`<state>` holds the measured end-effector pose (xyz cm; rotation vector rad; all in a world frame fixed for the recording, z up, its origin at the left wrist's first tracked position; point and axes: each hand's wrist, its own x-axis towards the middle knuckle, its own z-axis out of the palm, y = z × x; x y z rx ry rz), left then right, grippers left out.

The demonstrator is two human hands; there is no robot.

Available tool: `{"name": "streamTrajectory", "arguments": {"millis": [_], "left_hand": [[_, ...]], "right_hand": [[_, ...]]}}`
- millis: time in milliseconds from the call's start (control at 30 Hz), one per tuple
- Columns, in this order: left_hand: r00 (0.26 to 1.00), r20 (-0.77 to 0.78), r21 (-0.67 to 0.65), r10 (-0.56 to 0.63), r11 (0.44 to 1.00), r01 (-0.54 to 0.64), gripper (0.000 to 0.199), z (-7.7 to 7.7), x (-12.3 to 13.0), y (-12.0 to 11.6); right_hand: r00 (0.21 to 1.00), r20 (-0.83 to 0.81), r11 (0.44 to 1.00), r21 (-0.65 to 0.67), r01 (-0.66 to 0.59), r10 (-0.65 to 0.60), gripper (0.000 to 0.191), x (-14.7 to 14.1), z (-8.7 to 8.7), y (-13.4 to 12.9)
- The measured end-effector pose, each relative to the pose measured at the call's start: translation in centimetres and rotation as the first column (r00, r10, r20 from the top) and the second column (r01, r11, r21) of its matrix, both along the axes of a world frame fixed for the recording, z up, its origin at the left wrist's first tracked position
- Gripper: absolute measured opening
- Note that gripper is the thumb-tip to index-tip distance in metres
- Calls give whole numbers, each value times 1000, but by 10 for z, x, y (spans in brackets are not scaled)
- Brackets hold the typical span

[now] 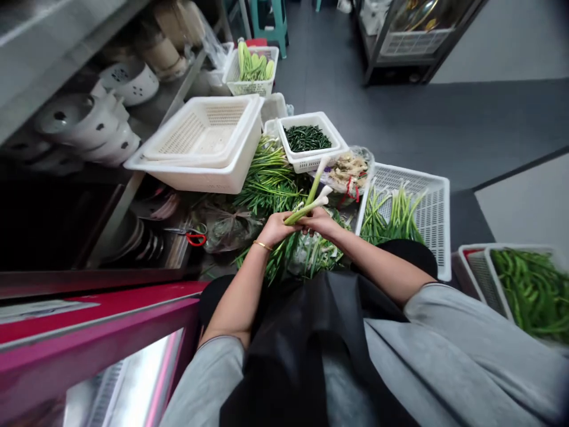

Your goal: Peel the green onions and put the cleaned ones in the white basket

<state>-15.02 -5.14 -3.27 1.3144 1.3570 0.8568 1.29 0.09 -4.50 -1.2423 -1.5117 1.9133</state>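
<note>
The left hand [276, 229] is closed around the stalks of a few spring onions [306, 209], held above the lap with their white ends pointing up and away to the right. The right hand [322, 222] meets it from the other side, its fingers bent in against the same stalks; whether it also grips them cannot be told. A thin gold bracelet [262, 244] circles the left wrist.

Below and just beyond the hands, loose green leaves [326, 252] lie heaped, with a larger pile of spring onions [269, 178] behind. To the left are a clear bag [231, 228] of dark contents and scissors [196, 238] with a red handle loop. To the right, a white basket [440, 219] holds more spring onions, laid with their pale ends away from the person.

Farther out, a small basket [296, 161] carries dark green chillies [306, 137], beside an open plastic bag [367, 159] of pale brown pieces. A big white tub [213, 179] stands left of it. Long green vegetables [528, 290] fill a basket at far right, and white bowls [128, 83] sit on the left shelf.
</note>
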Motion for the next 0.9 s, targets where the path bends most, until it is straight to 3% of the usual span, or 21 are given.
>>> {"name": "streamTrajectory", "arguments": {"millis": [100,200,300,367,433,500,567,600,667,700,767,833,900], "left_hand": [[993,32,-45,-112,992,114,34,17,6,-10],[986,-33,-61,-164,985,162,31,36,-13,-27],[991,-121,-19,-52,999,50,31,49,-37,-41],[990,-143,-10,20,1000,-22,33,53,-47,-47],[991,-118,-9,57,998,-59,35,56,-50,-49],[996,-61,0,62,998,-62,36,59,-46,-49],[999,1,13,39,999,-39,38,62,-36,-47],[999,28,20,21,1000,-21,38,63,-30,-47],[998,66,34,-20,999,18,38,64,-19,-46],[996,75,35,-43,999,40,38,65,-14,-46],[991,86,21,-100,995,99,36,66,-4,-47],[984,104,2,-144,989,145,35,66,6,-48],[988,107,20,-110,994,108,36,66,15,-50]], "right_hand": [[985,-81,988,-3,-153,152,20,18,33,-21],[961,-227,981,-74,-180,159,15,55,64,-37],[925,-374,993,-73,-96,62,21,112,97,-41],[882,-471,999,13,41,-30,24,154,113,-35],[848,-508,957,143,253,-148,23,186,117,-23],[912,-341,892,301,337,-229,20,200,106,-8],[977,48,899,404,169,-205,24,192,89,3],[959,232,912,405,58,-164,28,180,81,7],[920,387,918,384,-96,-66,41,148,74,7],[942,335,912,393,-117,-23,48,129,74,4],[992,82,907,404,-121,95,57,93,82,-4],[963,-205,921,381,-84,173,50,63,94,-13],[934,-334,942,336,-8,127,39,44,102,-20]]}}
